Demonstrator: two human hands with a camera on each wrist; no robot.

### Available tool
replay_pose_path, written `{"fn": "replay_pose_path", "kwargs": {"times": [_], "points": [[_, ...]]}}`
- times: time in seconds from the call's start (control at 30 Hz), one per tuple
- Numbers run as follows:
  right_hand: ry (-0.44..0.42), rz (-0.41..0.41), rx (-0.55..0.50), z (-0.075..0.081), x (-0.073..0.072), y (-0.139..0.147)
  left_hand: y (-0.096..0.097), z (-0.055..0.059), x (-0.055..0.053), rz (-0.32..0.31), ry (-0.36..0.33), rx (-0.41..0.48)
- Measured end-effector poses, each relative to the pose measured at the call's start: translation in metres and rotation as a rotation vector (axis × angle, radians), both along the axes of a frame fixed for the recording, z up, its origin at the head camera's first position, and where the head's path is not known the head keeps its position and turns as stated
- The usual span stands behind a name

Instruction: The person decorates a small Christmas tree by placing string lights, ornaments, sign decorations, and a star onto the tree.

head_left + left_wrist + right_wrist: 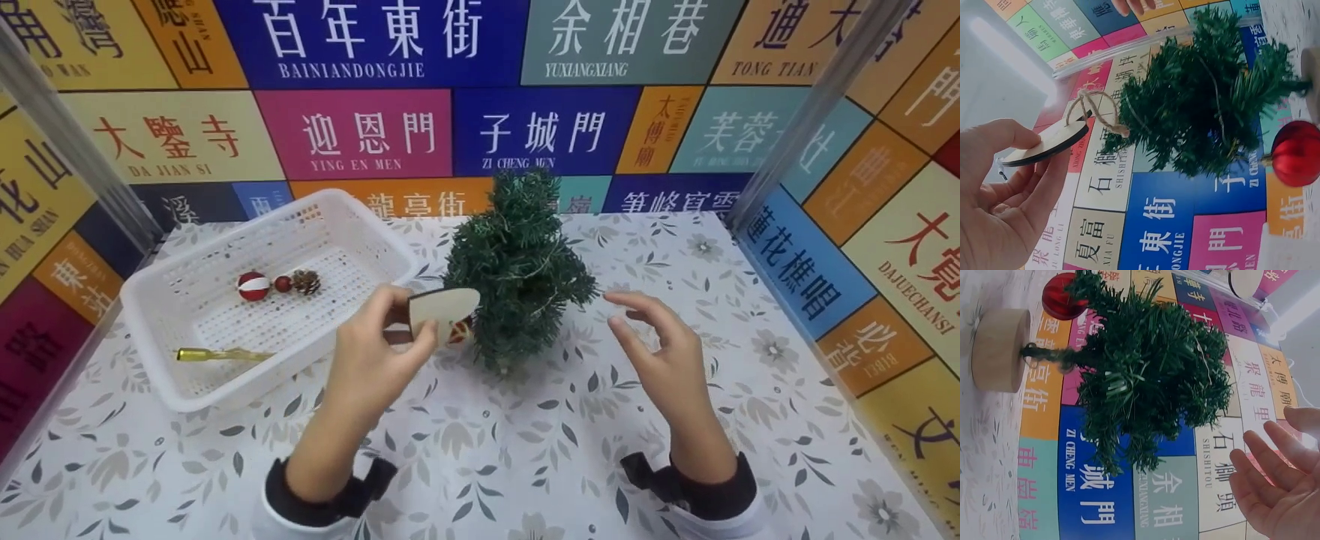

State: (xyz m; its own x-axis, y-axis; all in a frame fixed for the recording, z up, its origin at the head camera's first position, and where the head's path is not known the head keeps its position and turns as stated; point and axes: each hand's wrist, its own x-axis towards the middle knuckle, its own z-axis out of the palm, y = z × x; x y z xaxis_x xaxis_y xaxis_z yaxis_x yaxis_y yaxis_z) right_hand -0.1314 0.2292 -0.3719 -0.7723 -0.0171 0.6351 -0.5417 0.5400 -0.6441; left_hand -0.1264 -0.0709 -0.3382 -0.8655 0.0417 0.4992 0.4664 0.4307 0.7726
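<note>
My left hand (373, 360) pinches a flat, pale wooden ornament (442, 307) with a dark edge between thumb and fingers, just left of a small artificial Christmas tree (517, 277). A twine loop (1095, 112) sticks out from the ornament toward the branches in the left wrist view. To the right of the tree, my right hand (667, 352) holds nothing, its fingers loosely bent and the fingertips near the branches. A shiny red ball (1296, 153) hangs low on the tree's left side. The round wooden base (1000, 350) shows in the right wrist view.
A white plastic basket (161, 375) stands on the left. Inside lie a red-and-white ball (253, 286), a small red ball (283, 283), a pine cone (307, 282) and a gold-coloured piece (195, 354). Sign-covered panels (352, 135) enclose the leaf-patterned table (480, 465).
</note>
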Motion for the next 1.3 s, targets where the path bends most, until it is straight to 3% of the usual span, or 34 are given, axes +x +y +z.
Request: {"fn": "replay_pose_path", "kwargs": {"times": [0.07, 0.2, 0.37, 0.47, 0.57, 0.83, 1.0, 1.2, 1.3], "points": [[-0.004, 0.079, -0.041, -0.002, 0.003, -0.007, 0.006, -0.010, 0.003, -0.032, 0.018, 0.029], [-0.092, 0.225, -0.112, -0.006, 0.007, -0.020, 0.015, -0.024, 0.008, -0.085, 0.031, 0.099], [-0.207, 0.313, -0.067, -0.016, 0.011, -0.038, 0.026, -0.037, 0.016, -0.122, 0.046, 0.190], [-0.264, 0.320, 0.001, -0.022, 0.016, -0.049, 0.031, -0.041, 0.019, -0.154, 0.059, 0.200], [-0.302, 0.323, 0.005, -0.027, 0.021, -0.060, 0.034, -0.043, 0.021, -0.197, 0.067, 0.197], [-0.248, 0.352, -0.201, -0.036, 0.026, -0.072, 0.036, -0.047, 0.023, -0.265, 0.039, 0.197], [-0.241, 0.335, -0.223, -0.034, 0.024, -0.070, 0.036, -0.047, 0.023, -0.261, 0.036, 0.208], [-0.310, 0.307, -0.188, -0.028, 0.021, -0.063, 0.035, -0.049, 0.021, -0.220, 0.076, 0.210], [-0.277, 0.306, -0.173, -0.028, 0.019, -0.061, 0.034, -0.049, 0.020, -0.206, 0.080, 0.220]]}}
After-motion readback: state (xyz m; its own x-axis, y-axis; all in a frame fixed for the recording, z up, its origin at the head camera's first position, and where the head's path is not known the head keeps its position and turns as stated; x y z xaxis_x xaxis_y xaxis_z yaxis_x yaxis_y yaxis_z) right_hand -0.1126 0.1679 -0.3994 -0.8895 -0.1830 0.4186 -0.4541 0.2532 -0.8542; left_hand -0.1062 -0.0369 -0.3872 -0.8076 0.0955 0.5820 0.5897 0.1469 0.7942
